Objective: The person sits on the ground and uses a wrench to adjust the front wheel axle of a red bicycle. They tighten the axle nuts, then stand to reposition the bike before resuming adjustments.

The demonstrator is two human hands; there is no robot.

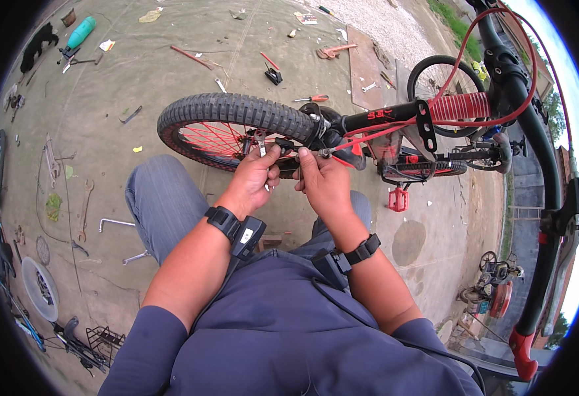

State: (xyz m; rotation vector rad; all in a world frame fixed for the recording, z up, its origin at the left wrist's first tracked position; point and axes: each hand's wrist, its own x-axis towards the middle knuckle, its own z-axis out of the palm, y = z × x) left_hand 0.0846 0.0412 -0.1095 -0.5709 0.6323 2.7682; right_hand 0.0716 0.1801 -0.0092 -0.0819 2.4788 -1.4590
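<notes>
- L hand [256,175] & R hand [322,178] up front, just beside each other, both in at the wheel hub side of the bike.
- L hand's fingers curled round a shiny spanner [261,146], open head up, tail poking out below the grip.
- R hand pinched, thumb & fingertips tog. by a small black part [285,144]; can't tell what's btwn them, too small.
- Spanner & black part sit right by the front wheel [230,109], knobbly black tyre w/ red spokes, running off to the L.
- Bike's black handlebar [534,132] sweeps down the R edge, red grip end [522,353] at the bottom.
- Red pedal [398,200] to the R of the R hand.
- Wrist straps on both arms, ea. w/ a black box.
- Ground beyond the wheel: orange-handled screwdriver [312,98], btwn wheel & a brown board [367,69].
- L side: rusty spanner [86,208], nr the knee; white tub [38,287] lower down; green bottle [81,33] up top.
</notes>
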